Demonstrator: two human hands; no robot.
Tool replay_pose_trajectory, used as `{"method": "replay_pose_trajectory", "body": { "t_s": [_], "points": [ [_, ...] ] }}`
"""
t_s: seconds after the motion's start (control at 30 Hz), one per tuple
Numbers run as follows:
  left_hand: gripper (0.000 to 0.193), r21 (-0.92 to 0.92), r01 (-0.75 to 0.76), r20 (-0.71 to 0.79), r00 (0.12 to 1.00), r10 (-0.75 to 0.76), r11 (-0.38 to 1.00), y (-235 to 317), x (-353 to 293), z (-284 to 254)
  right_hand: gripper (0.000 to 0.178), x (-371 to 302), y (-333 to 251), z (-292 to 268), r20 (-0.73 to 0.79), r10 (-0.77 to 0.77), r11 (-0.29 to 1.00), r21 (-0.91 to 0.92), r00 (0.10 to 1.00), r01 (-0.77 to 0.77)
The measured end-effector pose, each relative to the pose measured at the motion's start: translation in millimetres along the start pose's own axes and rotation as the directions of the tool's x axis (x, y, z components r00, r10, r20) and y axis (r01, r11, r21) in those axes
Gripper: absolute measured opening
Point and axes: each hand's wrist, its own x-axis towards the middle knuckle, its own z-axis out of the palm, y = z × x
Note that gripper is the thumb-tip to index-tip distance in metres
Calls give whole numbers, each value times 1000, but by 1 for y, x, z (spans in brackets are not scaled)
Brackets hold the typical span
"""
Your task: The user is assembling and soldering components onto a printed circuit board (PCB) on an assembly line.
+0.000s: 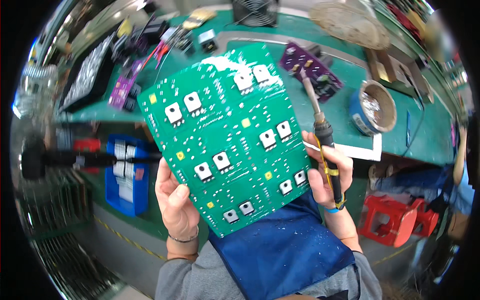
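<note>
A large green circuit board (235, 135) is held up tilted before me, its face dotted with solder points and several black-holed white-and-grey transistors (221, 161). My left hand (176, 202) grips its lower left edge, thumb on the face. At the right edge, my right hand (327, 172) pinches the board with the thumb. That same hand also holds a soldering iron (325, 135) with a black and yellow-taped handle, its tip pointing up and away. Near the tip lies a purple circuit board (312, 72) on the green bench.
Right on the bench (345, 117) stands a blue-sided round tub (375, 107) holding silvery scraps. A fan (255, 11) sits at the back. Left are another purple board (125, 87) and a black tray of metal parts (87, 75). A blue bin (125, 200) and red stools (387, 220) stand lower.
</note>
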Motion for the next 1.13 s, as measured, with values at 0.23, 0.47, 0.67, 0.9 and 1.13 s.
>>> {"method": "replay_pose_trajectory", "body": {
  "t_s": [0.23, 0.47, 0.67, 0.9, 1.13],
  "points": [
    [59, -216, 151, 39, 989, -146, 965, 4, 28, 36, 23, 35, -14, -127, -758, -72, 961, -226, 648, -158],
    [53, -265, 235, 176, 965, -192, 935, 17, 81, 44, 32, 102, 96, -265, -720, 534, 812, 582, 443, -32],
    [47, -16, 197, 186, 964, -190, 980, 35, 117, 50, 53, 91, 156, -287, -588, 702, 647, 763, 403, -14],
    [54, -54, 242, 367, 907, -206, 969, 60, 177, 71, 45, 95, 65, -258, -149, 823, 233, 969, 548, -86],
    [65, 77, 255, 622, 743, -247, 964, 71, 234, 180, 72, 138, -105, -116, -114, 543, 804, 355, 832, -477]
  ]
}}
